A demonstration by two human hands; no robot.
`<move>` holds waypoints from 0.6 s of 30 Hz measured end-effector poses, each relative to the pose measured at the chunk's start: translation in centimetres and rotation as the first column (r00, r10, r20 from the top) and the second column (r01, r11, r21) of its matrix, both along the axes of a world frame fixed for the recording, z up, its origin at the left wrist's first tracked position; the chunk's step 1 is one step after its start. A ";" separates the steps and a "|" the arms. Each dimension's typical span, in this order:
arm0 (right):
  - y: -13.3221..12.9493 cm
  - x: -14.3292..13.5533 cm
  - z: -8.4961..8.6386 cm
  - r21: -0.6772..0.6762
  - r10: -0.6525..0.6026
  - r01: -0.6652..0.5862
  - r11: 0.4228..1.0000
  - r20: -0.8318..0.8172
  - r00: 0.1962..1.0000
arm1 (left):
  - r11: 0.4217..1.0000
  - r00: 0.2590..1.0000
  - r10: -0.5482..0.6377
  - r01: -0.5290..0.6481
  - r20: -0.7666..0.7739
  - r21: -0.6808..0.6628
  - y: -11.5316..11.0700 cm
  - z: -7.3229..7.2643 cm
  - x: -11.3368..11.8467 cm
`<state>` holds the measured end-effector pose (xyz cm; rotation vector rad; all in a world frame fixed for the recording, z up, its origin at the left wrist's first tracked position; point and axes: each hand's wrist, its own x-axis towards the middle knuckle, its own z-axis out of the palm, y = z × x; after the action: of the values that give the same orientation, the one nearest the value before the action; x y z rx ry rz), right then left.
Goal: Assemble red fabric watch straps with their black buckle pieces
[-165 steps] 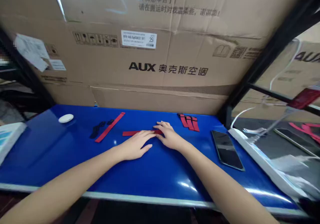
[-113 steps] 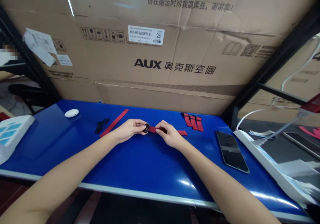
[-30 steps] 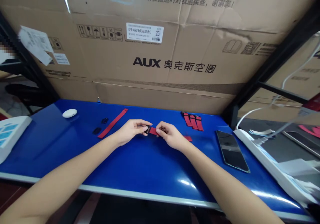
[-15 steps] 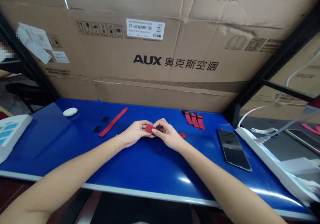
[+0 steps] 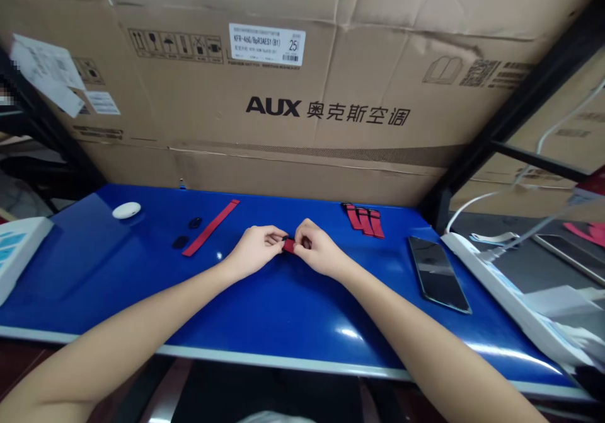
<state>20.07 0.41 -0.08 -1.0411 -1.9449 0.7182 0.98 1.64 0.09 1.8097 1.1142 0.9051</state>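
Observation:
Between my two hands, low over the blue table (image 5: 265, 316), is a short red strap (image 5: 289, 246) with a small black part at its edge. My left hand (image 5: 258, 248) pinches the strap's left end beside that black part. Closed on the right side of the strap is my right hand (image 5: 319, 251), its fingers curled. My fingers hide most of the strap and the black part. Left of my hands lie a flat red strap (image 5: 211, 227) and two small black pieces, one rounded (image 5: 195, 222) and one squarish (image 5: 180, 242).
Three red straps with black buckles (image 5: 368, 222) lie at the back right. A dark phone (image 5: 439, 276) rests near a white power strip (image 5: 501, 281). A white oval object (image 5: 126, 210) sits at the left, and a large cardboard sheet (image 5: 331, 158) stands behind the table.
The red strap has turned, and its red end no longer sticks up over my left fingers. A red end seen beyond my right wrist is out of sight. The view has shifted slightly.

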 end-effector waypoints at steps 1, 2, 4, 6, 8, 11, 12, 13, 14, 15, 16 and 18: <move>-0.1 0.0 0.1 0.004 -0.003 0.003 1.000 0.006 1.000 | 1.000 1.000 0.002 -0.002 -0.008 0.005 -0.1 0.1 0.0; -0.1 -0.1 0.1 0.005 -0.005 0.005 1.000 0.011 1.000 | 1.000 1.000 0.003 -0.003 -0.014 0.011 -0.2 0.2 0.1; -0.2 -0.1 0.1 0.010 -0.011 0.011 1.000 0.018 1.000 | 1.000 1.000 -0.002 0.002 -0.018 0.029 -0.4 0.3 0.2; -0.3 -0.1 0.1 0.013 -0.011 0.011 1.000 0.014 1.000 | 0.999 1.000 -0.007 0.007 -0.014 0.042 -0.5 0.3 0.2; -0.3 -0.2 0.0 0.001 -0.013 0.013 1.000 -0.012 1.000 | 0.999 1.000 -0.014 0.014 0.015 0.034 -0.4 0.2 0.2; -0.1 -0.2 -0.3 -0.146 0.000 -0.022 0.989 -0.151 0.989 | 0.996 0.991 -0.067 0.072 0.117 -0.044 -0.2 0.3 0.0; 0.1 -0.2 -0.3 -0.217 0.017 -0.064 0.974 -0.210 0.978 | 0.991 0.984 -0.095 0.107 0.151 -0.078 -0.1 0.4 -0.1; 0.3 0.0 -0.4 -0.274 0.034 -0.107 0.956 -0.260 0.965 | 0.984 0.977 -0.121 0.141 0.177 -0.109 0.0 0.4 -0.2; 0.5 0.3 -0.5 -0.299 0.043 -0.132 0.945 -0.288 0.957 | 0.977 0.971 -0.140 0.168 0.195 -0.133 0.1 0.5 -0.3; 0.8 0.6 -0.5 -0.283 0.041 -0.124 0.951 -0.282 0.959 | 0.971 0.966 -0.153 0.187 0.206 -0.153 0.2 0.5 -0.4; 1.2 1.1 -0.6 -0.228 0.023 -0.078 0.970 -0.237 0.971 | 0.966 0.964 -0.161 0.197 0.212 -0.166 0.3 0.6 -0.5; 1.9 2.1 -0.9 -0.048 -0.079 0.076 0.996 -0.064 0.995 | 0.959 0.963 -0.175 0.213 0.205 -0.187 0.4 0.7 -0.7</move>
<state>22.19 2.35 -0.99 -1.1009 -1.8293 0.7472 0.26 2.06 0.78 1.5962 0.8614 0.7920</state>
